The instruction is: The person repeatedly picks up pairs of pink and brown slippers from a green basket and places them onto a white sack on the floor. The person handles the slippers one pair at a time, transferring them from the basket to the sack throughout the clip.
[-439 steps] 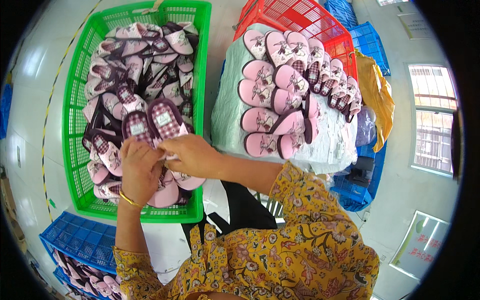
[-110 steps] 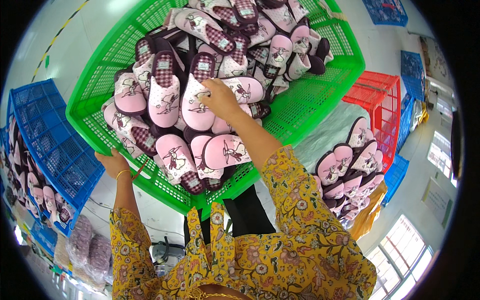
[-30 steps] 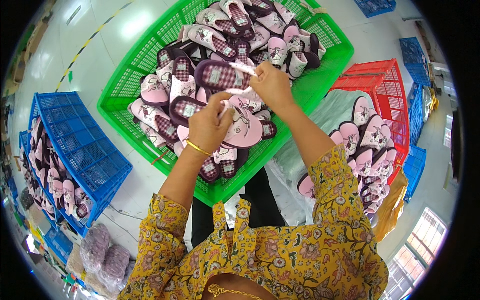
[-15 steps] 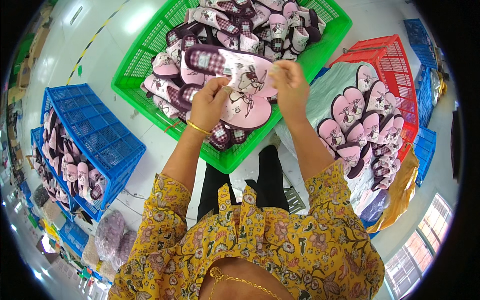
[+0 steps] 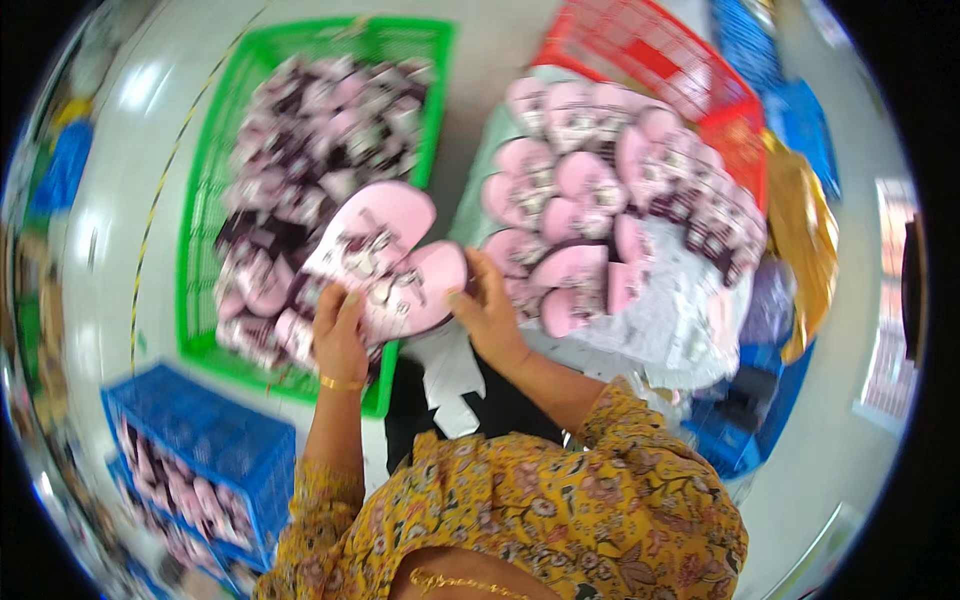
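Two pink slippers (image 5: 385, 225) with dark soles and a printed figure lie fanned between my hands. My left hand (image 5: 341, 335) grips them from the near left, thumb on top. On their right side my right hand (image 5: 488, 315) is closed on the edge of the nearer slipper. Under and beyond them, a green plastic basket (image 5: 440, 110) is heaped with loose slippers of the same kind, blurred by motion. Rows of paired pink slippers (image 5: 585, 185) lie on the pale sheeting to the right, just past my right hand.
A red crate (image 5: 640, 50) stands behind the paired slippers. Brown-gold wrapping (image 5: 803, 250) and a blue crate (image 5: 770, 425) border them on the right. At lower left, blue crates (image 5: 205, 405) hold more slippers. A yellow-black line (image 5: 165, 190) runs along the floor.
My view and body have turned right, so the green basket sits further left. The slippers have swung toward the paired rows, and my right hand has come down onto the edge of one.
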A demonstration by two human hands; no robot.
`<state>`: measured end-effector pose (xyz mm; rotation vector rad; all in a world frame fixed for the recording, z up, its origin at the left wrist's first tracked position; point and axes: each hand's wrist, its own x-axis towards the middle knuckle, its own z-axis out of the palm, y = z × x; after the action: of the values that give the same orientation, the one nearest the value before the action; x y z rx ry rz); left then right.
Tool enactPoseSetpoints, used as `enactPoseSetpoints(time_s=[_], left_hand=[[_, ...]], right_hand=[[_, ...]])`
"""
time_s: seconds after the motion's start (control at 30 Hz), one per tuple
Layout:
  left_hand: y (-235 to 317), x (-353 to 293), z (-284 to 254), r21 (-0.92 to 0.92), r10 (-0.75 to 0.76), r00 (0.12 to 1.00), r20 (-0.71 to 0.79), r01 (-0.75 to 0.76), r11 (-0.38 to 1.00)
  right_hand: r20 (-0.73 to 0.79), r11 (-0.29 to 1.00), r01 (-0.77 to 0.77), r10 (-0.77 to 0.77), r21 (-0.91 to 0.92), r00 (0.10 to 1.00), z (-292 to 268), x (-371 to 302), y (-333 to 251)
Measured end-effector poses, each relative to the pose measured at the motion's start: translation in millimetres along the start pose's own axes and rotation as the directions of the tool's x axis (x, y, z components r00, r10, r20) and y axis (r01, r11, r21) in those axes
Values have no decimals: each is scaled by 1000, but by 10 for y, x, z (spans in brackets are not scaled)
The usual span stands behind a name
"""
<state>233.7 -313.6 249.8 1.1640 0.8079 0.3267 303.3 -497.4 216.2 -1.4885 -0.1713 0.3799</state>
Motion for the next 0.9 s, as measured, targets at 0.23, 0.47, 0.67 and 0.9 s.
enactPoseSetpoints(time_s=[0.23,0.47,0.67,0.9], left_hand=[[-114,-419,1774,-133,-69,949,306,115,984],[-414,-666,3247,-186,-107,816,568,254,949],[-863,-783,4278,-170,-155,661,734,399,901],[-1461,-777,5490,-81,-165,486,858,446,891]], right_hand=[[-469,966,27,99,256,878,-1399,101,-592],[-644,873,294,30,389,764,-2486,225,-966],[-753,924,311,-40,222,656,-3573,417,-878],[-677,903,342,-82,260,731,-5138,1114,-707]])
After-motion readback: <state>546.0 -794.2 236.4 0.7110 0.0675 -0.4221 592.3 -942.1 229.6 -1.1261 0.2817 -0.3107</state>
